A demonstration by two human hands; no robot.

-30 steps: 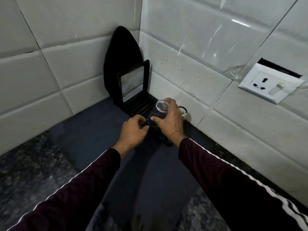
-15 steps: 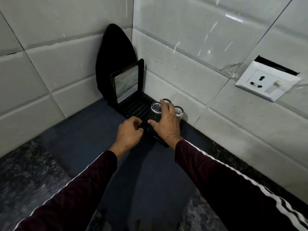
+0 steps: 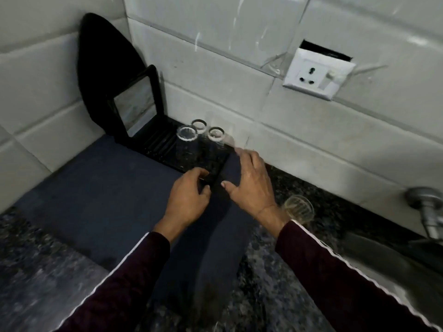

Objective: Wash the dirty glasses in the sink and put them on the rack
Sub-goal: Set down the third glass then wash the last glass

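Three clear glasses stand together on the black slatted rack (image 3: 160, 142) against the tiled wall: the nearest glass (image 3: 187, 140), one behind it (image 3: 199, 124) and one to its right (image 3: 216, 135). My left hand (image 3: 188, 200) has its fingers curled at the rack's near corner. My right hand (image 3: 249, 185) hovers just right of the rack with fingers spread, holding nothing. Another glass (image 3: 299, 209) stands on the granite counter behind my right wrist, near the sink (image 3: 374, 264).
A dark mat (image 3: 96, 188) covers the counter under the rack. The rack's upright end panel (image 3: 135, 104) and a black rounded board (image 3: 105, 68) lean in the corner. A wall socket (image 3: 318, 74) sits at the upper right, a metal tap (image 3: 429, 212) at the right edge.
My right hand set the glass down on the rack beside the other two, let go and drew back to the right. The view swung right, revealing the sink, tap and another glass.
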